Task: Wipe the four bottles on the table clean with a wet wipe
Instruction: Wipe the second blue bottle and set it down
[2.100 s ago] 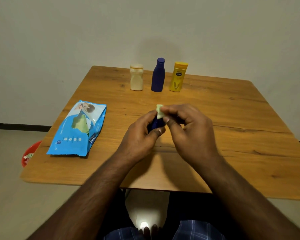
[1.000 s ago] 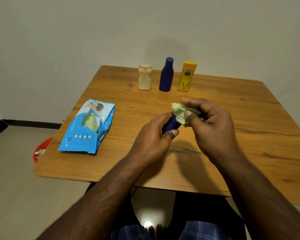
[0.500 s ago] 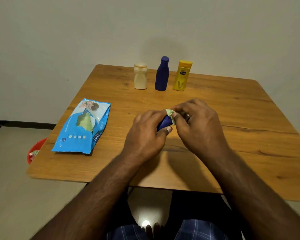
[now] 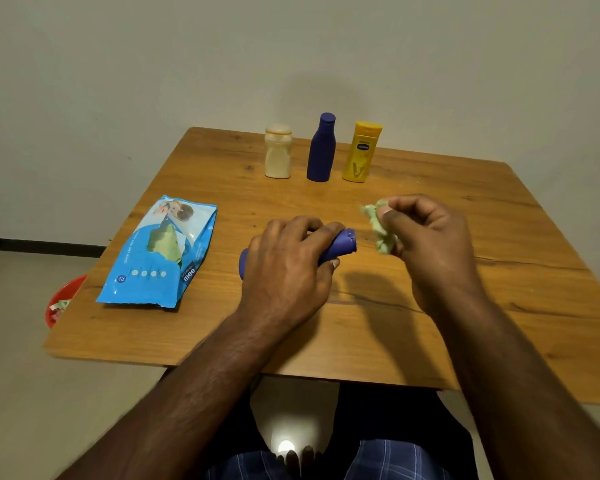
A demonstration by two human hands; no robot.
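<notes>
Left hand (image 4: 284, 268) is gripping the small blue bottle (image 4: 340, 244) mid-table, lying sideways; right hand (image 4: 426, 233) at three o'clock is pinching the crumpled wipe (image 4: 378, 225), just clear. Wiping looks underway; next, bring wipe onto bottle.

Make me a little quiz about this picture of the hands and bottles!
1. True or false: the left hand grips a dark blue bottle lying on its side.
2. What does the right hand pinch? A) crumpled green wet wipe B) yellow bottle C) blue wipes pack
3. How many bottles stand upright at the table's far edge?

Key: 1 true; 2 A; 3 three: cream bottle, tall dark blue bottle, yellow bottle.
</notes>
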